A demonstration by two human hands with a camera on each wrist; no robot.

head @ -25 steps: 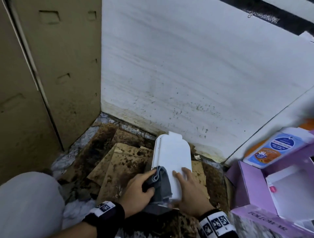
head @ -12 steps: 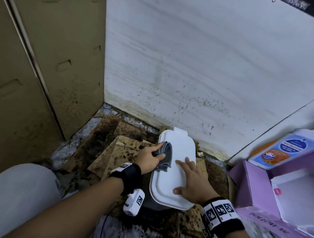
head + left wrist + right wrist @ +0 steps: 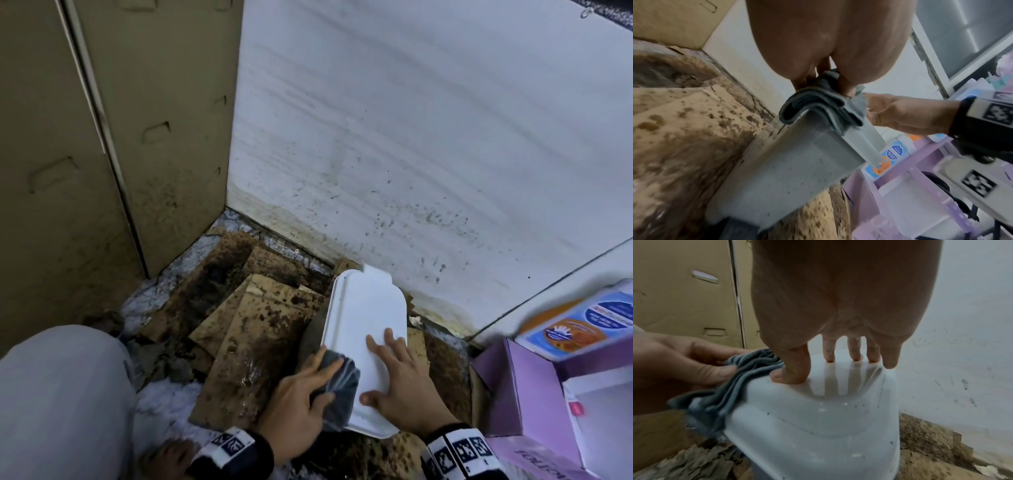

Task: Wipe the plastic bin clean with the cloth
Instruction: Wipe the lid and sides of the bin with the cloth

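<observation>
Plastic bin: light, stiff, slick lid; steady from above. Right hand flat, fingers extended. Left hand clutches soft cloth at near-left edge.

grimy storage corner: stained cardboard floor, stacked boxes.

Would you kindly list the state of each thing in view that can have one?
Bin lid: closed on the bin, wet and still speckled.
Grey cloth: bunched, draped over the lid's left edge.
Left hand: grips the cloth.
Right hand: flat, fingers spread, presses on the lid.
Purple box: open.
</observation>
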